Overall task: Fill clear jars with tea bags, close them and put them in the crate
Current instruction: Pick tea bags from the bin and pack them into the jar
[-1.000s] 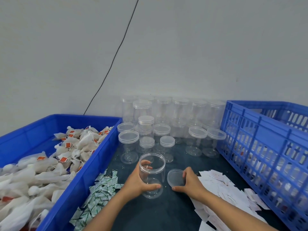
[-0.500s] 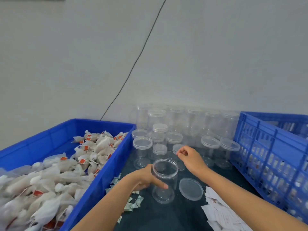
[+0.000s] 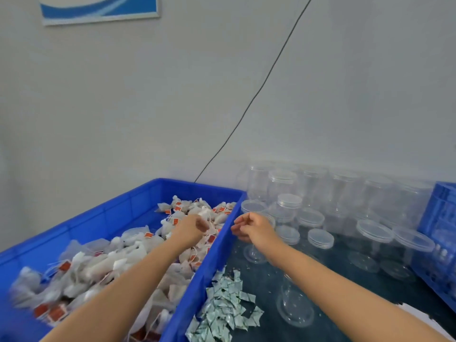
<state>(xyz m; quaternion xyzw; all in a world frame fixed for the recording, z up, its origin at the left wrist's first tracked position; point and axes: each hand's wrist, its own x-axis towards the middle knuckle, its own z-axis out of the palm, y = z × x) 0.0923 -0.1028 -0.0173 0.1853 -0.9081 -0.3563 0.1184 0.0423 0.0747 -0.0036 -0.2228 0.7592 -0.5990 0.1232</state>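
Left hand [image 3: 191, 227] over the tea bags [image 3: 118, 262] — fingers curled, perhaps pinching one; right hand [image 3: 251, 227] loosely curled, holding nothing.

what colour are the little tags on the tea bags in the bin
Orange-red tags on white tea bags, seen in the head view, inside the blue bin.

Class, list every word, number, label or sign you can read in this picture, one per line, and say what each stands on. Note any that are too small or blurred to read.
No text can be read.
Wall sign: blue and white shapes only, cut off by the frame; no letters show.
Tea bags: orange-red tags, too small and blurred.
Small packets: printing too small to read.
Clear jars: no labels.
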